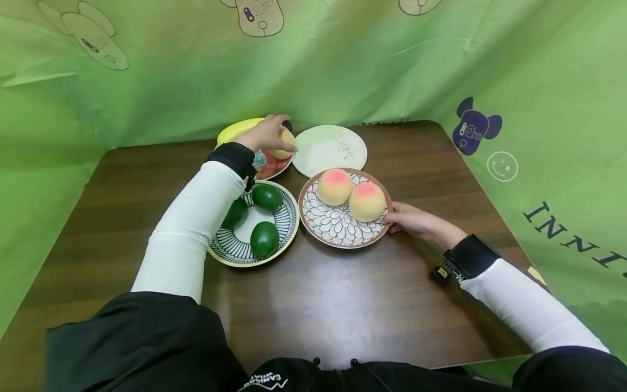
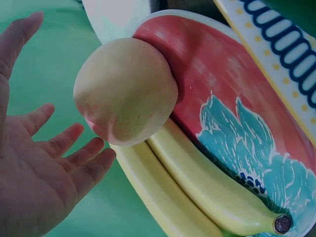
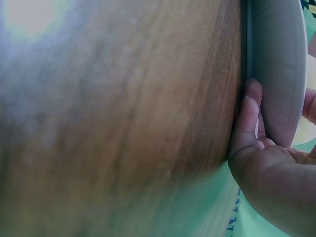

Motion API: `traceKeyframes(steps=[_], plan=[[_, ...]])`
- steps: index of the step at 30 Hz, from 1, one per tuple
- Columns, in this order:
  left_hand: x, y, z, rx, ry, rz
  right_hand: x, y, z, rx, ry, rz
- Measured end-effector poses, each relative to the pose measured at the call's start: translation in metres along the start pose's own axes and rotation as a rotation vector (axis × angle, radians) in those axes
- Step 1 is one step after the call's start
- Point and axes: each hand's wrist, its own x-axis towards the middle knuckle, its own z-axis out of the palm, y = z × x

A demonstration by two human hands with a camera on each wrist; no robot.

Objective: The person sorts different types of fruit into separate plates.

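Left hand: (image 1: 264,135) fingers spread beside a single peach (image 2: 126,91); contact cannot be told.
Single peach: just ahead of the left hand's palm, over the red plate (image 2: 192,54) and overlapping the banana ends; what bears its weight is unclear.
Right hand: (image 1: 416,222) pinches the rim of the brown-rimmed plate (image 1: 338,233), thumb above, fingers beneath; whether the plate is lifted, cannot tell.
Handling, left: seems a grasp or a release, direction uncertain; best to cup the peach's sides, move straight up or down, and keep the fingertips off the bananas (image 2: 197,177).
Handling, right: best to keep the plate level and the grip firm; round fruit could roll.
Red plate: under the left hand; bananas along one side, teal leaf pattern showing.
Brown-rimmed plate: left of the right hand's fingers; two peaches (image 1: 367,202) side by side.
Striped bowl: (image 1: 293,223) nearer the body than the left hand, partly under its forearm; three green fruits (image 1: 264,239).
White plate: (image 1: 318,149) just right of the left hand; no fruit on it.
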Motion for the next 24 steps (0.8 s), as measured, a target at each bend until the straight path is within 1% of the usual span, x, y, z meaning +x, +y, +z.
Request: traceKeyframes(steps=[3,10,16,20,24], plan=[[0.002,0.0,0.0,-0.008,-0.008,-0.014,-0.002,0.001,0.001,0.002,-0.002,0.003],[0.009,-0.002,0.0,0.004,-0.028,-0.04,-0.004,0.001,0.0,0.001,0.009,0.0],[0.013,-0.008,0.011,0.015,-0.036,-0.08,-0.002,0.004,0.002,0.002,-0.012,0.009],[0.015,-0.011,0.018,0.057,-0.032,-0.081,0.0,0.007,0.004,-0.004,-0.014,0.009],[0.013,-0.013,0.019,0.089,-0.03,-0.081,0.003,0.007,0.006,-0.01,-0.024,0.0]])
